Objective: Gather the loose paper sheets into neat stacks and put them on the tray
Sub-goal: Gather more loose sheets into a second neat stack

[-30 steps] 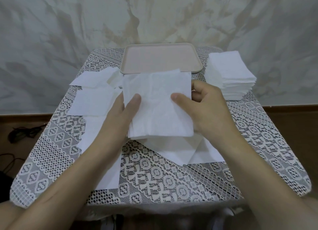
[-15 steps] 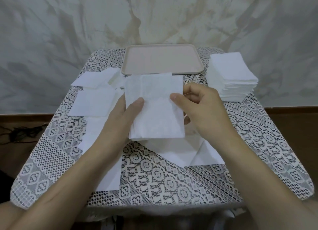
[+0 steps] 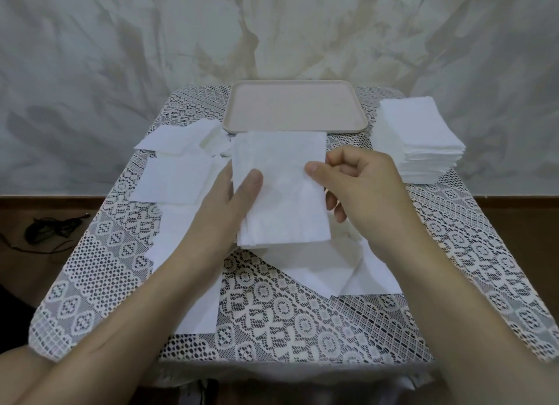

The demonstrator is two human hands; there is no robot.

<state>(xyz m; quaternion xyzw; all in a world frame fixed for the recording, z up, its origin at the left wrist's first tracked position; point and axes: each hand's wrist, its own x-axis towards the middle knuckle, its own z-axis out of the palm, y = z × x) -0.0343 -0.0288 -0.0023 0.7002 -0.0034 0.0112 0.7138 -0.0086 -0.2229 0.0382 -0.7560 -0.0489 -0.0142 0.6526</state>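
The left hand [image 3: 230, 201] is seen with its thumb laid on top of the held bundle [image 3: 281, 168] and its fingers hidden beneath, so the left edge is pinched. The right hand [image 3: 360, 189] is curled, its thumb pressed on the bundle's right edge and its fingers tucked behind and beside it; a pinch is judged there too. The bundle is held just above the lace-covered table [image 3: 287, 320], its far edge overlapping the near rim of the tray [image 3: 295, 85] in view. Change noted: a second ago the bundle was wider, with sheets offset sideways; it is now narrower and its edges are nearly flush, and the right hand has been drawn in toward the left. The squaring step is therefore judged close to done, with transfer to the tray, on which no paper lies yet, expected next. Loose sheets [image 3: 175, 179] are left at the left side, and more sheets [image 3: 332, 268] lie under and in front of the hands. A tall stack [image 3: 417, 138] stands to the right of the tray, on the cloth.
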